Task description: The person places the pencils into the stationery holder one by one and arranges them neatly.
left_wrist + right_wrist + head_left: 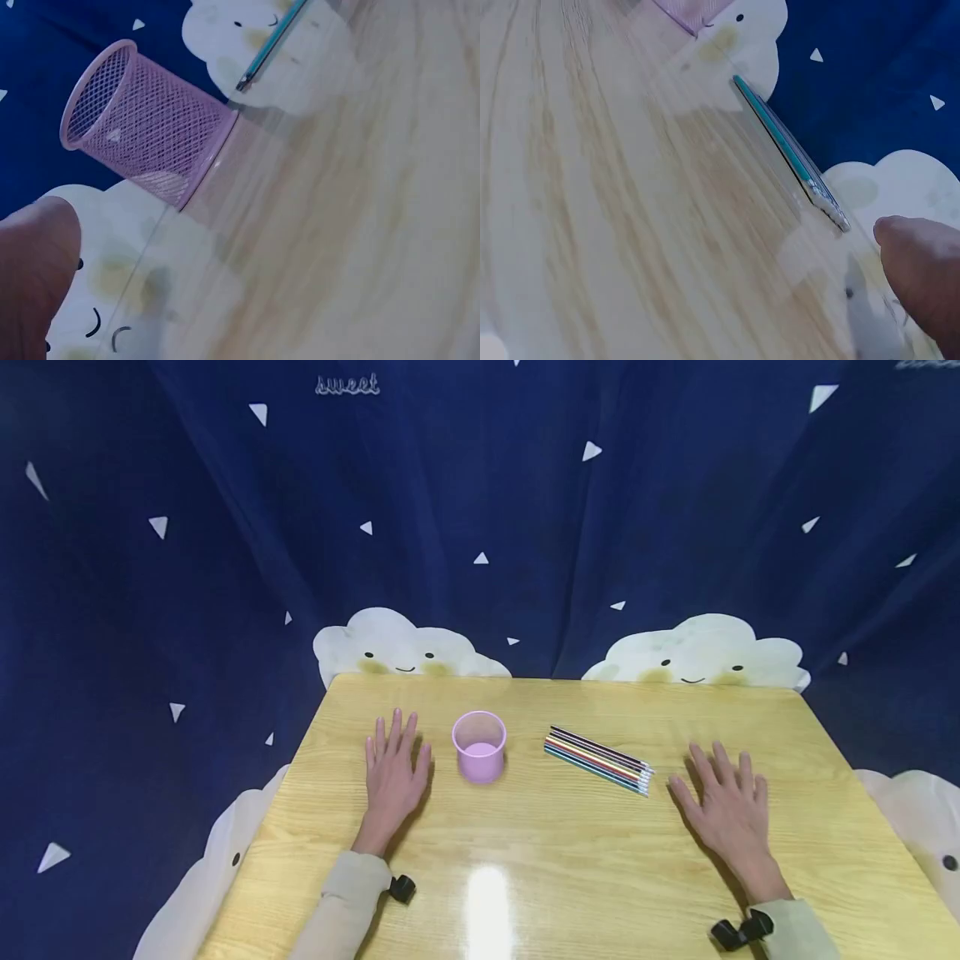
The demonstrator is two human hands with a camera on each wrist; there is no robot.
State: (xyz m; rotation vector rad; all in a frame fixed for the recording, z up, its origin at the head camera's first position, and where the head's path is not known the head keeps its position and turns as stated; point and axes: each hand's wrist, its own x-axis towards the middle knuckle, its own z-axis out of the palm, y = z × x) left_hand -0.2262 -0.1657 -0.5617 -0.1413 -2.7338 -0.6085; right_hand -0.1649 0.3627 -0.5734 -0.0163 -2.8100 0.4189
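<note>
Cropped sleeves (339, 906), pencils (597, 761) of uncertain number.

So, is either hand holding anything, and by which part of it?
Nothing is held: the left hand is beside the cup, the right hand near the pencils, touching neither.

Tabletop (570, 860): pale yellow wood, grain showed. Pink mesh holder (481, 766) stood upright, mouth up. Coloured pencils (598, 762) lay flat, side by side, right of holder and apart from it. Left hand (393, 777) rested palm down just left of holder; right hand (727, 814) rested palm down well right of holder.
</note>
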